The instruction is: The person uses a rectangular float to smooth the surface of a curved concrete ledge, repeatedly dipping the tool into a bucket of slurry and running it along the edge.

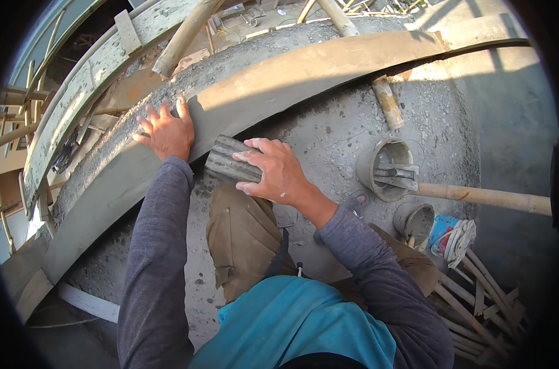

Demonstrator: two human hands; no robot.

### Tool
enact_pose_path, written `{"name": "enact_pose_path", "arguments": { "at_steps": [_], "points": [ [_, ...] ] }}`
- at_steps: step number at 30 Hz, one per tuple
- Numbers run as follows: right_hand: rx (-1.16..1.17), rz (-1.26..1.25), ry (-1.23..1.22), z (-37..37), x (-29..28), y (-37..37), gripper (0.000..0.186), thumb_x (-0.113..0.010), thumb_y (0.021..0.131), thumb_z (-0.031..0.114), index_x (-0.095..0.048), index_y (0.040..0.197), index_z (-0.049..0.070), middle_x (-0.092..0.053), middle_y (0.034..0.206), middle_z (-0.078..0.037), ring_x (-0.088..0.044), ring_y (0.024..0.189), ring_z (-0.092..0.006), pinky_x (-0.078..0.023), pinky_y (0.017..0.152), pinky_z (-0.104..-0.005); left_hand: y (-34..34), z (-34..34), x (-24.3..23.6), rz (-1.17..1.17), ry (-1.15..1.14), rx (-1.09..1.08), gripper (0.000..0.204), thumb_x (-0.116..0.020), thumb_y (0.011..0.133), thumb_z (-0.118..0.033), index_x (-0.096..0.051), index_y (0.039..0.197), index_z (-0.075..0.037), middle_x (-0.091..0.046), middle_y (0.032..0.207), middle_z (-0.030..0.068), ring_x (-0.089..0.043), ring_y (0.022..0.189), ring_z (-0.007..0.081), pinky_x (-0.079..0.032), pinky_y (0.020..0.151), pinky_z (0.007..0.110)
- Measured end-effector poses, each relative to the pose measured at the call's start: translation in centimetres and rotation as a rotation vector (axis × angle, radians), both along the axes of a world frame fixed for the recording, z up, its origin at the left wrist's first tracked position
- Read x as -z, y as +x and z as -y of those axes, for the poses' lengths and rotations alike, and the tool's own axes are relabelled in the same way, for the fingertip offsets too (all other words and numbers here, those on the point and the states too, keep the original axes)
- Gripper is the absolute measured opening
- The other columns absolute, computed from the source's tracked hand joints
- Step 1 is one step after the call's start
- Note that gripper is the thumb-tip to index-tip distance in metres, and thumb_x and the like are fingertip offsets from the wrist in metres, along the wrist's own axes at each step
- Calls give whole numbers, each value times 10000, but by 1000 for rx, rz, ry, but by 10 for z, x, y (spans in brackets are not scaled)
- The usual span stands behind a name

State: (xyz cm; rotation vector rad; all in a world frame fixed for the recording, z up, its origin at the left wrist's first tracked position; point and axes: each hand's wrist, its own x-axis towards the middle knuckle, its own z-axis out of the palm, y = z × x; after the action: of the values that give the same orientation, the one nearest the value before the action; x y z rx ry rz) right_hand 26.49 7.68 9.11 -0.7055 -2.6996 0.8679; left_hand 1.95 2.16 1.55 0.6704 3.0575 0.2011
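Note:
My left hand lies flat with fingers spread on the rough top of a low cement wall, at its upper edge. My right hand grips a grey, cement-caked wooden float and presses it against the smooth plastered face of the wall just below the left hand. My bent knee in brown trousers is right under the float.
A cement-crusted bucket holding trowels stands on the concrete floor to the right, with a bamboo pole across it. A smaller pot, a blue bag and loose wooden sticks lie nearby. Bamboo scaffolding rises beyond the wall.

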Motion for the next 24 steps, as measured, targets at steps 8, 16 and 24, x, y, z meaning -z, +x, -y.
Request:
{"name": "enact_pose_path", "arguments": {
  "at_steps": [8, 16, 24],
  "points": [
    [883, 202, 15, -53, -28, 172, 634, -811, 756, 413, -638, 1297, 133, -598, 1209, -178, -592, 1147, -345, -484, 973, -408, -8, 7, -3, 5, -32, -13, 716, -327, 970, -710, -529, 1453, -221, -377, 1584, 118, -255, 1486, 404, -111, 1136, 709],
    [535, 1253, 291, -148, -7, 283, 555, -770, 792, 438, -652, 1275, 193, -602, 1204, -107, -584, 1148, -292, -448, 955, -456, -3, 3, -3, 16, -18, -13, 800, -336, 932, -770, -519, 1464, -200, -373, 1581, 137, -251, 1491, 380, -113, 1141, 700],
    [182, 1415, 389, -179, 95, 278, 382, -691, 887, 351, -681, 1243, 213, -611, 1204, -56, -581, 1146, -253, -444, 897, -466, -7, 8, -1, -19, -18, -19, 811, -383, 911, -777, -538, 1445, -185, -387, 1565, 141, -260, 1485, 361, -100, 1159, 678]
  ]
}}
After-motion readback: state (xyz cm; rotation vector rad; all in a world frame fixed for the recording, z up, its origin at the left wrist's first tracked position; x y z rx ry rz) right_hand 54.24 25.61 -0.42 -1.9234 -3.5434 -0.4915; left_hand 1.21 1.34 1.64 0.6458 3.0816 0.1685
